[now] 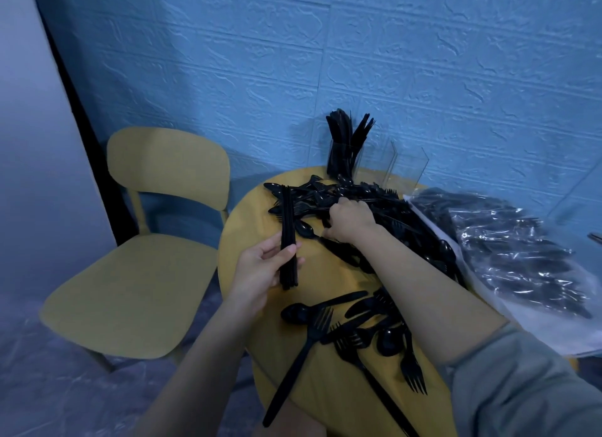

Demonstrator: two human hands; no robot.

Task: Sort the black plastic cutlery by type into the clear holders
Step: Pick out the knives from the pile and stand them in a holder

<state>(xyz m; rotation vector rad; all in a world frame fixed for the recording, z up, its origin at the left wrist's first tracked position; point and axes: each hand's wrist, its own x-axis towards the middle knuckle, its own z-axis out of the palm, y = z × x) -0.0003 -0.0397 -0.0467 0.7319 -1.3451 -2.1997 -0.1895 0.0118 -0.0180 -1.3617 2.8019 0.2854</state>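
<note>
Standing by the round yellow table (pixel 260 348), I see only the head view, looking down on both arms. The left hand (pixel 259 273) has its fingers and thumb curled round a stacked bundle of black cutlery (pixel 288 237), held edge-on so that I cannot tell which type it is; the bundle's far end reaches over the near edge of the big heap.

The right hand (pixel 350 220) reaches further out, knuckles up, its fingers bent down into the heap of loose black cutlery (pixel 368 208) that sprawls across the far half of the table. Whether those fingers actually pinch a piece I cannot tell, since the hand's back hides them. A grey sleeve (pixel 527 387) is pushed up above the right elbow.

At the table's far rim, against the blue brick-patterned wall (pixel 325 61), stand the clear holders (pixel 391 161) in a row. The leftmost compartment is packed with upright black pieces (pixel 342 140); the compartments to its right look see-through, with nothing dark in them.

Nearer to me lies a smaller scatter: a long fork (pixel 301 358) lying slantwise with its handle past the table's edge, a spoon (pixel 298 313) touching its tines, and more forks (pixel 412 368) beside the right forearm.

To the right, a clear plastic bag of more black cutlery (pixel 521 251) rests just beside the heap. A yellow chair (pixel 140 280) stands to the left of the table.
</note>
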